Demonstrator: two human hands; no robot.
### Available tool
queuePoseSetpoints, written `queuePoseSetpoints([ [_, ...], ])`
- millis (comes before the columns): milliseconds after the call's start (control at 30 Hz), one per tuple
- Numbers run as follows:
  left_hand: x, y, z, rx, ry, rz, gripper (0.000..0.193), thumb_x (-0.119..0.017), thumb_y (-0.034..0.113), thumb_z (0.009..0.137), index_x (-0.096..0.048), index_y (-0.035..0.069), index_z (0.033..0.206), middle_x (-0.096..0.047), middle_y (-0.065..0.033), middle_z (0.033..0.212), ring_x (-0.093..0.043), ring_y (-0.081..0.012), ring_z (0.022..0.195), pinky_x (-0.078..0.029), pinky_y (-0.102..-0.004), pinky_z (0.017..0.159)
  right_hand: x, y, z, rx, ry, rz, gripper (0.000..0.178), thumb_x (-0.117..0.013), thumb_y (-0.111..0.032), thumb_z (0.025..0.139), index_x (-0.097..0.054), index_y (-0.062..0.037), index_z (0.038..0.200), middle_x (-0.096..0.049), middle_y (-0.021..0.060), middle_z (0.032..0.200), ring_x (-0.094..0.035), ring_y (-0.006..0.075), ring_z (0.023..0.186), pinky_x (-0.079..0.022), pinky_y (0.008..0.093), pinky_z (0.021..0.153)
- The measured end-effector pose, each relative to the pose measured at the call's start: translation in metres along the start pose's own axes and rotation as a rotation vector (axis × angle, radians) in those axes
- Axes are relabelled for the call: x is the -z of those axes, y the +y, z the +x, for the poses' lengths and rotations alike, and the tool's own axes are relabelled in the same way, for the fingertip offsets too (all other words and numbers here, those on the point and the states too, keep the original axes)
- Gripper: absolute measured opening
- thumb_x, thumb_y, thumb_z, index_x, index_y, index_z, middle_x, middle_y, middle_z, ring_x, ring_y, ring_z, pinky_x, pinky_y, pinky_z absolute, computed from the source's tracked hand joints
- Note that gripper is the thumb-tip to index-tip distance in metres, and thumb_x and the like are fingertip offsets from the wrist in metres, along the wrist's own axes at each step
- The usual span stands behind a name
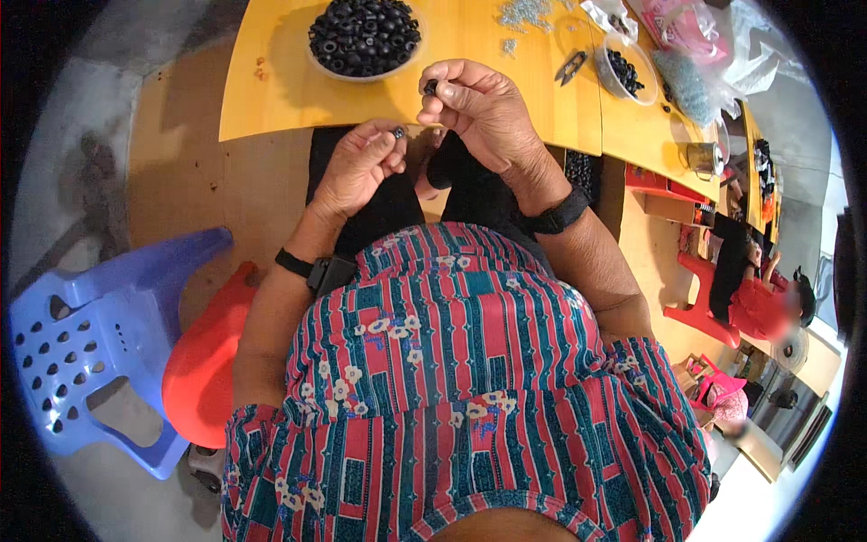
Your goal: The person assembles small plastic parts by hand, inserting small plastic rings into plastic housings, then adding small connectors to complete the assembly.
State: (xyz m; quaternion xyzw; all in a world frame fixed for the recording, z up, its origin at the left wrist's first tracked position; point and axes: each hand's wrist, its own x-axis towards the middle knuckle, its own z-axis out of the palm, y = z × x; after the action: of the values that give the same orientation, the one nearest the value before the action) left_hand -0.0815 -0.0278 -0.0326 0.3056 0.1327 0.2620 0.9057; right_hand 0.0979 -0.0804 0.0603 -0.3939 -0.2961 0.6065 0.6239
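Both hands are up near the top centre of the frame, just off the near edge of the yellow bench (271,90), one small part in each. Left hand (361,167): thumb and index fingers pinched together on a small dark piece (397,133), which has a pale glint; too small to tell what it is. Right hand (483,104), higher and further right: thumb and fingers clamped on a black part (431,87), tips only, probably because it's tiny and a full grip would cover it. Pieces are near each other, not touching; holding both out front likely keeps them in clear sight. Clear tub (359,79) heaped with black rings (366,34) sits on the bench straight ahead, upper centre, presumably for a short reach. Second clear bowl (603,70), upper right, holds fewer black pieces (625,74); separate bowl probably stops the lots mixing. Snips (572,68) lie between tub and bowl, near the right hand's side. Small silvery bits (524,13) are spread loose at the top edge, likely for easy picking.
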Motion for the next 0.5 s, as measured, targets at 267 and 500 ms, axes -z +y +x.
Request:
queuePoseSetpoints([
  [267,-0.021,0.021,0.001,-0.066,-0.019,0.091,0.022,-0.059,0.019,0.088,-0.057,0.005,0.104,-0.052,0.0018,0.077,-0.046,-0.0076,0.068,-0.043,-0.0241,0.067,0.002,0.018,-0.016,0.029,-0.041,0.134,0.015,-0.055,-0.003,0.087,-0.058,0.0022,0.100,-0.058,0.0055,0.077,-0.057,0.0126,0.067,-0.055,0.0300,0.070],
  [500,-0.033,0.020,0.000,-0.129,-0.012,0.152,0.020,-0.058,0.016,0.088,-0.058,0.003,0.103,-0.052,0.0017,0.076,-0.047,-0.0076,0.069,-0.042,-0.0232,0.067,-0.001,0.020,-0.027,0.054,0.004,0.027,0.015,-0.057,-0.001,0.085,-0.059,0.0025,0.100,-0.059,0.0059,0.076,-0.059,0.0132,0.068,-0.055,0.0280,0.068],
])
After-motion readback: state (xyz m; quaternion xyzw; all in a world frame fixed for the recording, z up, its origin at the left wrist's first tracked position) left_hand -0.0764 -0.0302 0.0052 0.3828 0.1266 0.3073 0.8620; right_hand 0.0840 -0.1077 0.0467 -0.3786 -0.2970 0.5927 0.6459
